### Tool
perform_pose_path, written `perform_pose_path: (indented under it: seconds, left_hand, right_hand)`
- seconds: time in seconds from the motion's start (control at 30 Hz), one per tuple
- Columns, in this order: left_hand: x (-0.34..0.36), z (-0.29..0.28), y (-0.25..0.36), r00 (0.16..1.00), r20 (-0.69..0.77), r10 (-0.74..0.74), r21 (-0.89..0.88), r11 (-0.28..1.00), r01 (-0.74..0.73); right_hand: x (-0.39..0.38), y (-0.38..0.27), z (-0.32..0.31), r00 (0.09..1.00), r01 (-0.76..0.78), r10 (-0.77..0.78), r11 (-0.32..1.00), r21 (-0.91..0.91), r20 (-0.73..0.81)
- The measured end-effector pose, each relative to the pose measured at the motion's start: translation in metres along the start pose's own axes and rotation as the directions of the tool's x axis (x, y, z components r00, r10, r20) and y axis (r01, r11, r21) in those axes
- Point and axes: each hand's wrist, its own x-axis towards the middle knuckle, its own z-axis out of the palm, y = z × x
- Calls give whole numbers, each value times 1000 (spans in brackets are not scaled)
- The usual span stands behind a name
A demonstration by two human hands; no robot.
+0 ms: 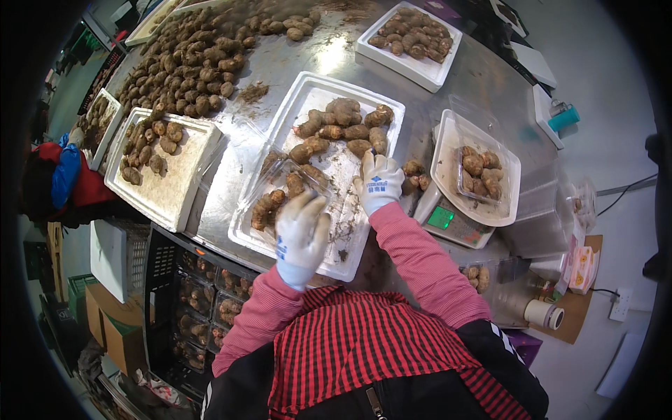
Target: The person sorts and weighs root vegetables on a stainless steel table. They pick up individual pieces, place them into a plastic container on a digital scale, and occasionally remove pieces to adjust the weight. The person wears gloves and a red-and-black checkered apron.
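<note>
Holding clear plastic clamshell box (285, 183) centre frame, left hand (301, 234) clamped on its edge; right hand (379, 183) fingers together; brown knobbly tubers (344, 126) could spill.

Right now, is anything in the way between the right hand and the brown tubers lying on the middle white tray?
Nothing visible blocks it. The right hand hovers over the white tray, just short of the nearest tubers. The left hand is off to the side, at a clear plastic box.
</note>
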Motion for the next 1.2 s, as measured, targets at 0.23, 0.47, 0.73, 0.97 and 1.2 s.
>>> perform_pose_path:
  seconds: [0.23, 0.47, 0.73, 0.97, 1.2]
  left_hand:
    - [-11, 21, 17, 545, 646, -534, -507, 232, 830]
    - [-8, 59, 34, 726, 610, -319, -699, 216, 682]
    - [2, 33, 53, 620, 716, -320, -678, -108, 727]
    - [-2, 14, 67, 655, 570, -495, -549, 363, 753]
    - [-19, 9, 68, 635, 633, -443, -671, 96, 736]
  right_hand:
    - [-13, 39, 0, 989, 66, 82, 515, 855, -125]
    - [-80, 53, -23, 995, -100, -21, -139, 985, 98]
    - [-92, 72, -24, 964, -225, 163, 62, 972, 212]
    - [-111, 75, -33, 991, 52, -129, 130, 990, -35]
    - [-129, 58, -40, 943, 305, -233, 312, 900, -239]
